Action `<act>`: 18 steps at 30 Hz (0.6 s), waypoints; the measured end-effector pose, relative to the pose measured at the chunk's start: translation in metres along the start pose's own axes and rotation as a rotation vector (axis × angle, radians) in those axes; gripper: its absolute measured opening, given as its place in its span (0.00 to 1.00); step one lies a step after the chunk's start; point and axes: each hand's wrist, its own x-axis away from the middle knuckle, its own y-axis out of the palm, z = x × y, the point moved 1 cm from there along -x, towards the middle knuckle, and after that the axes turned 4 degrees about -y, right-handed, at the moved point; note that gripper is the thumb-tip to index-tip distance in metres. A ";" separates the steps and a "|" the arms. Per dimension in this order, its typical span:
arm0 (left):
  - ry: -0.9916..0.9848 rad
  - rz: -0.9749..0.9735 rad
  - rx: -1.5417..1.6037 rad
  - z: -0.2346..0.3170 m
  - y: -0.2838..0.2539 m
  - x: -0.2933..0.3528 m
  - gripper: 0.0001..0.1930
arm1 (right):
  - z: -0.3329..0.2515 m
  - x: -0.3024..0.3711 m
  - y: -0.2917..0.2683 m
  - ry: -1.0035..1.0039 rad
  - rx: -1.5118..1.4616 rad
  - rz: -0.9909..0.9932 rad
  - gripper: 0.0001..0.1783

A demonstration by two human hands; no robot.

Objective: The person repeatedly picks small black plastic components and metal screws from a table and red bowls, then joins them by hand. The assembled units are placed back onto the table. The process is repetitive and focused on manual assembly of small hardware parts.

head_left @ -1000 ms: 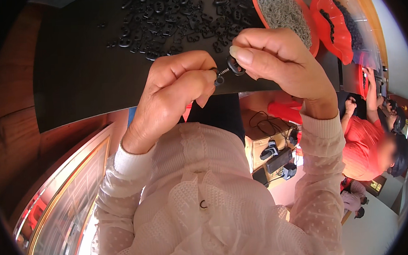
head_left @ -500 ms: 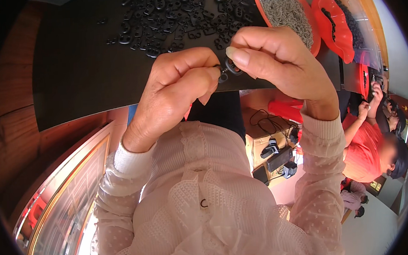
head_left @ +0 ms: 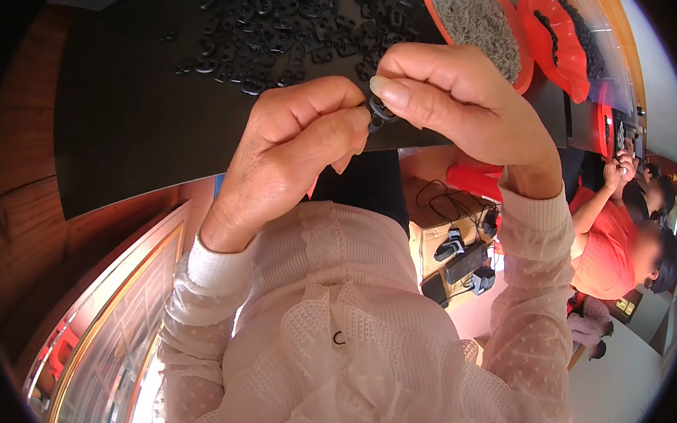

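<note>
My left hand (head_left: 291, 141) pinches a small black plastic piece with a round hole, mostly hidden by the fingers. My right hand (head_left: 464, 103), thumb pressed against the bent index finger, grips another black cord-lock piece (head_left: 381, 114). Between the fingertips the two pieces meet or overlap, just above the table's near edge; whether they are joined I cannot tell. Beyond my hands lies a loose spread of similar black pieces (head_left: 289, 36), several with holes through them. Right of that spread stands an orange-red tray (head_left: 527, 60) heaped with small grey metal springs (head_left: 474, 21).
The dark tabletop (head_left: 131, 115) carries a red wavy-edged dish (head_left: 574, 73) with black parts at the far right, beside a bag of dark pieces (head_left: 588, 45). Below right, a box (head_left: 426, 245) holds cables and black devices. A person in a red shirt (head_left: 600, 246) works at the right.
My two hands have come slightly closer, bringing the black pieces from a small gap to contact or overlap. The co-worker's hands at the right have moved together.
</note>
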 end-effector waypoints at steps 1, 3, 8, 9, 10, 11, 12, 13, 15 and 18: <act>-0.005 -0.003 -0.010 0.000 0.000 0.000 0.10 | 0.000 0.000 0.000 0.019 -0.011 -0.002 0.17; -0.013 -0.006 -0.032 0.001 -0.001 0.000 0.10 | -0.001 0.000 0.000 0.055 -0.033 -0.007 0.18; 0.038 0.008 0.015 -0.002 0.001 0.002 0.10 | -0.001 -0.002 0.003 -0.065 0.071 0.016 0.18; 0.062 0.012 0.030 -0.003 0.001 0.002 0.10 | -0.001 -0.002 0.003 -0.095 0.093 0.028 0.18; 0.070 0.006 0.032 -0.004 0.001 0.002 0.10 | -0.001 -0.002 0.003 -0.096 0.082 0.024 0.18; 0.079 0.000 0.035 -0.005 0.001 0.002 0.10 | -0.001 -0.002 0.003 -0.098 0.071 0.020 0.18; 0.088 -0.005 0.036 -0.005 0.000 0.002 0.10 | -0.001 -0.002 0.003 -0.100 0.060 0.016 0.18; 0.091 -0.005 0.032 -0.005 0.000 0.002 0.10 | 0.000 -0.003 0.002 -0.119 0.105 -0.013 0.16; 0.098 -0.007 0.022 -0.005 0.000 0.002 0.10 | 0.002 -0.003 -0.003 -0.156 0.195 -0.071 0.14; 0.005 -0.033 0.031 0.001 -0.005 0.003 0.10 | 0.000 -0.005 -0.003 -0.113 0.179 -0.082 0.14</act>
